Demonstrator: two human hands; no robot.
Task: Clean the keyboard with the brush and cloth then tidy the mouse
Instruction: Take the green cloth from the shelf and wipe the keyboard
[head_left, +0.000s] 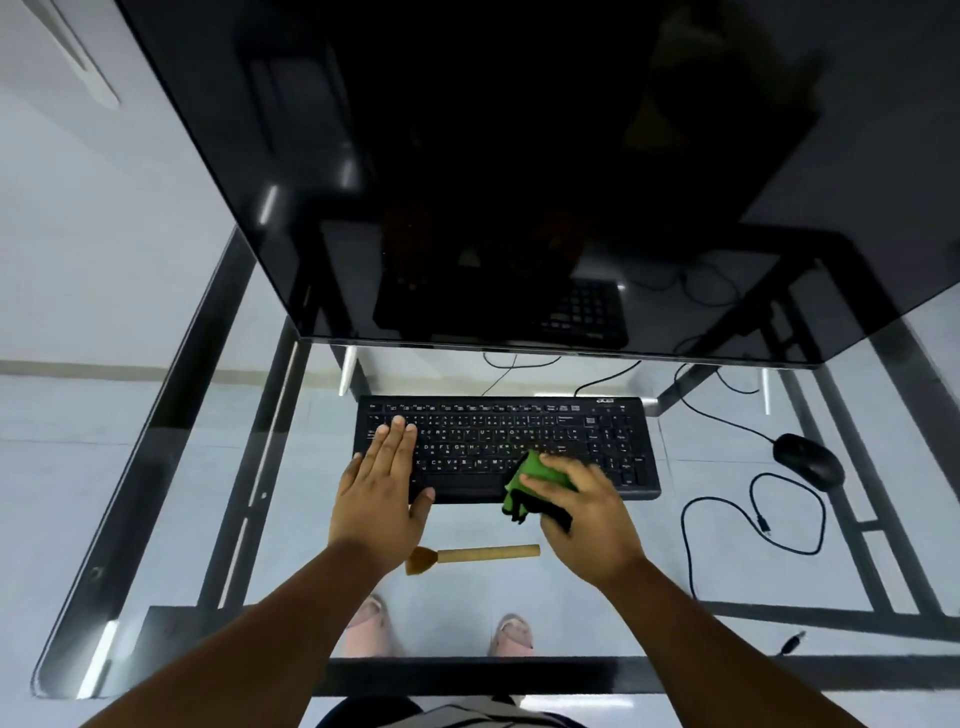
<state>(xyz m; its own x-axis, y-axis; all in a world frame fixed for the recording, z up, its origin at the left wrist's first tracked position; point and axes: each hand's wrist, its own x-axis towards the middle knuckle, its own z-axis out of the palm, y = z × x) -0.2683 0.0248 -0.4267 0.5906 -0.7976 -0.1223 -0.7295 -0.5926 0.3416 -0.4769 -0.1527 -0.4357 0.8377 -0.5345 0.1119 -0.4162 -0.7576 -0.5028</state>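
A black keyboard (597, 441) lies on the glass desk (597, 587) under the monitor. My left hand (382, 491) rests flat on its left end, fingers straight. My right hand (584, 519) grips a folded green and black cloth (530, 480) pressed against the keyboard's lower middle keys. A brush with a wooden handle (485, 553) lies on the glass just in front of the keyboard, between my wrists. The black mouse (809, 461) sits to the right of the keyboard, its cable (691, 545) looped on the glass.
A large dark monitor (493, 171) overhangs the back of the desk. Cables (727, 410) trail behind the keyboard toward the mouse. A loose plug end (792, 643) lies near the front right. The black desk frame and my feet show through the glass.
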